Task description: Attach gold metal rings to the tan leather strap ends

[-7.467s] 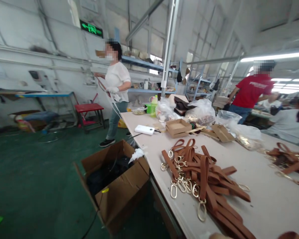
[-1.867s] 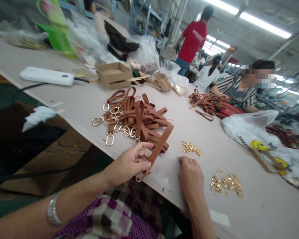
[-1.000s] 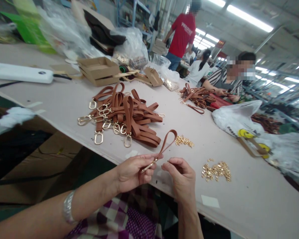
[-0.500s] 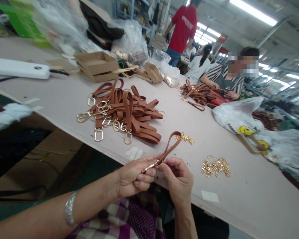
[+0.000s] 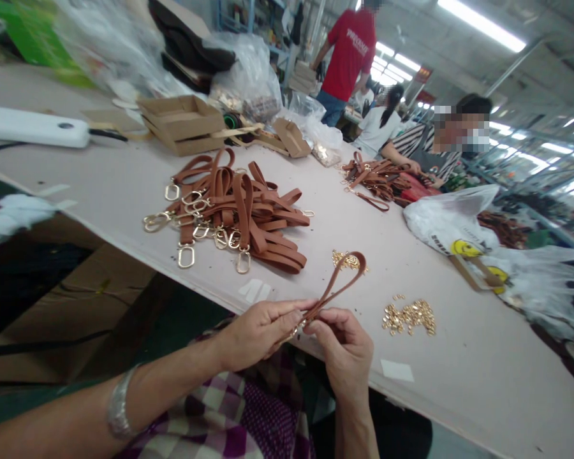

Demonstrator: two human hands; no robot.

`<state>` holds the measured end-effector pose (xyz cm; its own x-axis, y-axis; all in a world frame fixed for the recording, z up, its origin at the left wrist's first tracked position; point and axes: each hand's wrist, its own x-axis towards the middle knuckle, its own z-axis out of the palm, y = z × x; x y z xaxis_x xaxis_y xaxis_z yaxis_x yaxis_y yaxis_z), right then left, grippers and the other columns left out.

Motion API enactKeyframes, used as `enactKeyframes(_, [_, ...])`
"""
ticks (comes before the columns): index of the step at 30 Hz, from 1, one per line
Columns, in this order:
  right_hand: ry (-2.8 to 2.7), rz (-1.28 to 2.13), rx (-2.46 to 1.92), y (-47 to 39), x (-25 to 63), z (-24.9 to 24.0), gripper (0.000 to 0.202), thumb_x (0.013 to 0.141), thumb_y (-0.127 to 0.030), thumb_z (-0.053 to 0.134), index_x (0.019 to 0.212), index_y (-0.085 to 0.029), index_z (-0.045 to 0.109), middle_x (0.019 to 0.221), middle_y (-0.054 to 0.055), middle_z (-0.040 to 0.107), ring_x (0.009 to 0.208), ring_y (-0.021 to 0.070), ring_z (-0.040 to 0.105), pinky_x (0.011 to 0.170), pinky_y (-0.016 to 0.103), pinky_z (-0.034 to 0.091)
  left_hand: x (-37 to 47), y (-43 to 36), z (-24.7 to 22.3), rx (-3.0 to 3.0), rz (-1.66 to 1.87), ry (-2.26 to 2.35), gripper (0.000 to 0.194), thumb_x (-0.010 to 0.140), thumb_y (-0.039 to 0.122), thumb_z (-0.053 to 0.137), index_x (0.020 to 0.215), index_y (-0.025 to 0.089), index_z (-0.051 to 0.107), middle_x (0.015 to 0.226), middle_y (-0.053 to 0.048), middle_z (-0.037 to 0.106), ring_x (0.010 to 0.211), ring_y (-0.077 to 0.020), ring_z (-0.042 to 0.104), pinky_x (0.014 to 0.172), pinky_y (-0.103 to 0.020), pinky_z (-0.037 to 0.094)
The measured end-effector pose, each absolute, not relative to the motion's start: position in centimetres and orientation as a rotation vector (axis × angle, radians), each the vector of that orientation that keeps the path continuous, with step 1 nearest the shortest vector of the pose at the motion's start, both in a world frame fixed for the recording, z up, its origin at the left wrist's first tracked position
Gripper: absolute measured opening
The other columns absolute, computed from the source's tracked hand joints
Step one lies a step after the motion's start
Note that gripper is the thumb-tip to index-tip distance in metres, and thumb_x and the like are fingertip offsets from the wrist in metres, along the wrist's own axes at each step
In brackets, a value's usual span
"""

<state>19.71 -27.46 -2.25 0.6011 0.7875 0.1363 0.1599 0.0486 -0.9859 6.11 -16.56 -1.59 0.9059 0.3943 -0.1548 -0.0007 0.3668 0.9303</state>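
Because the strap (image 5: pixel 362 263) should handle light and supple, hold it beside the metal fitting (image 5: pixel 295 330), lower centre of the frame. Left hand (image 5: pixel 249 335): grip clamped on strap. Right hand (image 5: pixel 347 350): at strap; closure cannot be confirmed.

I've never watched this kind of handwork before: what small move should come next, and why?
Perhaps a gentle squeeze with the right hand where both sides of the looped brown strap meet: the left hand steadies it, and the right fingertips are at that spot.
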Motion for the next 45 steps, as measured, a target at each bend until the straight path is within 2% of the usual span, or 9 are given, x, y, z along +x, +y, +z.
enactKeyframes(9, [-0.864,0.519,-1.468,-28.8,19.2,-3.1,0.012,0.077,-0.022,0.074,0.082,-0.022,0.064,0.078,-0.002,0.071,0.071,0.014,0.067,0.069,0.025,0.053,5.3,-15.5,-0.5,1.451,0.082,0.362,0.049,0.094,0.047,0.048,0.133,0.018,0.059,0.051,0.005,0.034,0.043,-0.0082,0.031,0.039,-0.018,0.019])
enactKeyframes(24, [-0.799,0.572,-1.422,-28.8,18.7,-2.5,0.019,0.075,-0.024,0.075,0.081,-0.021,0.057,0.078,-0.004,0.066,0.07,0.0117,0.06,0.066,0.023,0.049,5.7,-15.8,-1.2,1.291,-0.054,0.24,0.051,0.094,0.048,0.049,0.132,0.015,0.055,0.05,0.008,0.03,0.04,-0.0061,0.025,0.038,-0.017,0.018])
enactKeyframes(26, [-0.81,0.542,-1.456,-28.6,18.8,-2.4,0.017,0.076,-0.025,0.074,0.081,-0.021,0.057,0.078,-0.003,0.065,0.07,0.0115,0.059,0.066,0.023,0.048,6.1,-16.2,-1.6,1.2,-0.01,0.265,0.049,0.093,0.048,0.051,0.129,0.015,0.057,0.05,0.008,0.034,0.039,-0.0054,0.028,0.037,-0.016,0.021])
enactKeyframes(29, [-0.888,0.481,-1.564,-28.5,19.6,-2.0,0.012,0.08,-0.027,0.069,0.083,-0.021,0.06,0.075,-0.004,0.062,0.068,0.0105,0.056,0.065,0.023,0.046,7.0,-16.7,-2.1,1.003,0.065,0.348,0.046,0.089,0.045,0.059,0.126,0.017,0.058,0.063,0.002,0.054,0.037,-0.0022,0.027,0.034,-0.015,0.022])
enactKeyframes(32, [-0.924,0.335,-1.711,-29.9,22.3,-1.6,0.016,0.083,-0.032,0.065,0.094,-0.021,0.061,0.079,-0.003,0.063,0.072,0.0122,0.059,0.069,0.024,0.047,7.7,-16.4,-2.1,0.845,0.113,0.383,0.04,0.085,0.036,0.068,0.121,0.019,0.061,0.071,0.002,0.057,0.038,0.0005,0.021,0.034,-0.013,0.02])
enactKeyframes(36, [-0.886,-0.099,-2.159,-33.5,28.2,-2.1,0.022,0.087,-0.035,0.058,0.104,-0.02,0.06,0.091,0.004,0.068,0.079,0.0166,0.062,0.077,0.03,0.048,8.0,-15.4,-1.5,0.813,0.201,0.405,0.029,0.08,0.031,0.074,0.105,0.015,0.069,0.066,0.003,0.052,0.05,-0.003,0.038,0.047,-0.013,0.037])
enactKeyframes(38, [-0.96,-0.22,-2.407,-34.9,30.6,-2.6,0.021,0.09,-0.032,0.053,0.105,-0.019,0.06,0.094,0.006,0.069,0.08,0.0192,0.062,0.076,0.032,0.046,8.0,-15.2,-1.4,0.8,0.21,0.434,0.026,0.079,0.031,0.075,0.098,0.013,0.07,0.065,0.002,0.052,0.055,-0.0045,0.042,0.052,-0.014,0.04])
enactKeyframes(42, [-1.258,-0.369,-2.647,-35.9,32.5,-3.4,0.02,0.093,-0.023,0.044,0.105,-0.019,0.059,0.088,0.007,0.068,0.08,0.0217,0.062,0.072,0.031,0.043,7.9,-15.5,-1.6,0.714,0.155,0.493,0.03,0.082,0.039,0.07,0.097,0.013,0.069,0.059,0.005,0.044,0.053,-0.007,0.044,0.051,-0.018,0.042])
enactKeyframes(45, [-1.436,-0.49,-2.685,-35.6,32.5,-3.4,0.017,0.093,-0.02,0.045,0.103,-0.019,0.058,0.081,0.005,0.067,0.077,0.0213,0.061,0.07,0.03,0.041,7.8,-15.8,-1.9,0.629,0.068,0.487,0.033,0.085,0.041,0.066,0.101,0.012,0.069,0.054,0.006,0.038,0.048,-0.0065,0.037,0.045,-0.019,0.036])
